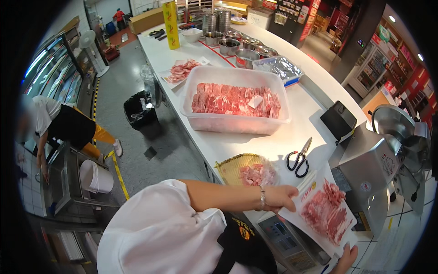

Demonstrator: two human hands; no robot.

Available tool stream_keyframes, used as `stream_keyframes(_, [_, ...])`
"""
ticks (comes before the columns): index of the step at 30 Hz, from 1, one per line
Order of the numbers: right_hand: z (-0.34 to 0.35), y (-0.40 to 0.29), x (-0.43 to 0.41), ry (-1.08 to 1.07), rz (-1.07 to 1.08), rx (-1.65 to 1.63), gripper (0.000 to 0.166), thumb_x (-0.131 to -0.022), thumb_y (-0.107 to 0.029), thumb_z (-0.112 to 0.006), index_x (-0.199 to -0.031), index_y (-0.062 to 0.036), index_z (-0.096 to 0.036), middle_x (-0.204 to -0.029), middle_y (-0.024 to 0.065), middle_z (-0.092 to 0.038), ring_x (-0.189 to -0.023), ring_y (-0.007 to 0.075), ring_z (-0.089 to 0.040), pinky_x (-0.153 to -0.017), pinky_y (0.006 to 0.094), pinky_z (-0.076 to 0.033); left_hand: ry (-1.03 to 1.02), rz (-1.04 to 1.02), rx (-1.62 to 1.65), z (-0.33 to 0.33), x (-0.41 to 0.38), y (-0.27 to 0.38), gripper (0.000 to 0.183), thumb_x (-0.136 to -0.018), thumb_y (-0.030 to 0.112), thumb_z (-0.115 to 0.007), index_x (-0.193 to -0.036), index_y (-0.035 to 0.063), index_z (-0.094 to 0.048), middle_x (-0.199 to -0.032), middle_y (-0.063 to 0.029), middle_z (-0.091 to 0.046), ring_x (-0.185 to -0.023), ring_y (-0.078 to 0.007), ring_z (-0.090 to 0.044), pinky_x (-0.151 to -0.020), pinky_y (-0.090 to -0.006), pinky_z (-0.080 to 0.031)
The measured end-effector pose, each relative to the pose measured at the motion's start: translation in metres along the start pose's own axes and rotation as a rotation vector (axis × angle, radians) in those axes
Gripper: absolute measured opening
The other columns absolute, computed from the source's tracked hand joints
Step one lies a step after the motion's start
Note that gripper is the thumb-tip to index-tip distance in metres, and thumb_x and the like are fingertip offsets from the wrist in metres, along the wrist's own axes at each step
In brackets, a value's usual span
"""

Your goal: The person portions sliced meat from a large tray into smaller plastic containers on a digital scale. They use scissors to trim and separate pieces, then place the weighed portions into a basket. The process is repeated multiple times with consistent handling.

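My left hand (279, 198), with a bracelet on its wrist, grips one end of a white tray (298, 209). At the tray's opposite end, my right hand (346, 259) holds the edge, partly cut off by the picture's lower rim. Sliced raw meat (325, 214) lies spread across the tray. Beneath it, a digital scale (283, 239) is partly covered, so I cannot tell whether the tray touches it. Beyond my left forearm a woven bamboo basket (227, 167) bears more meat pieces (256, 174). Scissors (301, 159) with black and red handles lie near my left hand.
A translucent plastic tub (236, 125) of stacked meat slices stands on the white counter (219, 140). A metal slicing machine (369, 164) is at right. Steel pots (246, 58) line the far side. Left of the counter are a black bin (140, 113) and a bending person (65, 120).
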State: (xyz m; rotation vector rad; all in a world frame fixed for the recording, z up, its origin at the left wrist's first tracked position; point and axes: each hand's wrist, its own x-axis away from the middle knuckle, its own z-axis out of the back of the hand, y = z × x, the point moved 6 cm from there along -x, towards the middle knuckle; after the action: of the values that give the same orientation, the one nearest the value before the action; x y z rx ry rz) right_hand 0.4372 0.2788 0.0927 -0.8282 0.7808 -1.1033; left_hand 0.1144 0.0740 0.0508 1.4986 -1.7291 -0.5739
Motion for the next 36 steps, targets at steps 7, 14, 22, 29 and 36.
stream_keyframes(7, [-0.149, -0.087, 0.008, -0.032, -0.089, -0.202, 0.022, -0.09, -0.019, -0.053, -0.102, -0.0005, -0.056, -0.09, 0.0034, -0.059, -0.078, 0.0092, -0.055, -0.068, 0.024, -0.045, 0.166, -0.234, 0.098, 0.112, 0.104, 0.078, 0.033, -0.068, -0.003, -0.062, -0.1, 0.0024, -0.053, -0.094, -0.0052, -0.06, -0.084, -0.0138, -0.061, -0.075, -0.027, -0.05])
stream_keyframes(14, [-0.353, -0.237, 0.03, -0.297, 0.098, -0.52, 0.028, -0.095, -0.026, -0.045, -0.107, -0.0025, -0.055, -0.07, -0.0021, -0.049, -0.053, 0.0028, -0.04, -0.045, 0.0161, -0.029, 0.561, -0.604, 0.228, 0.271, 0.255, 0.193, 0.052, -0.065, -0.004, -0.062, -0.115, -0.001, -0.049, -0.105, -0.0121, -0.06, -0.095, -0.0222, -0.061, -0.085, -0.0348, -0.05])
stream_keyframes(22, [-0.406, -0.228, 0.078, -0.308, 0.049, -0.217, 0.017, -0.087, -0.008, -0.055, -0.103, -0.0048, -0.058, -0.073, -0.0041, -0.049, -0.06, 0.0021, -0.041, -0.051, 0.016, -0.031, 1.022, -0.964, 0.034, 0.502, 0.412, 0.28, 0.048, -0.07, -0.005, -0.055, -0.117, 0.0034, -0.044, -0.11, -0.014, -0.056, -0.095, -0.0305, -0.062, -0.079, -0.041, -0.056])
stream_keyframes(29, [-0.364, -0.194, 0.093, -0.098, -0.084, -0.127, 0.014, -0.087, -0.007, -0.053, -0.1, -0.0057, -0.057, -0.07, -0.005, -0.046, -0.054, 0.0015, -0.036, -0.046, 0.0163, -0.028, 1.241, -1.041, 0.122, 0.671, 0.46, 0.302, 0.049, -0.07, -0.01, -0.049, -0.116, 0.0057, -0.04, -0.106, -0.0174, -0.056, -0.088, -0.0355, -0.062, -0.066, -0.0437, -0.057])
stream_keyframes(36, [-0.338, -0.206, 0.109, 0.042, -0.158, 0.021, 0.012, -0.088, -0.012, -0.055, -0.098, -0.0095, -0.058, -0.069, -0.0067, -0.047, -0.054, 0.0008, -0.035, -0.045, 0.017, -0.026, 1.291, -0.893, 0.151, 0.822, 0.442, 0.281, 0.052, -0.068, -0.011, -0.05, -0.116, 0.0024, -0.037, -0.105, -0.0187, -0.053, -0.088, -0.0348, -0.06, -0.072, -0.0483, -0.057])
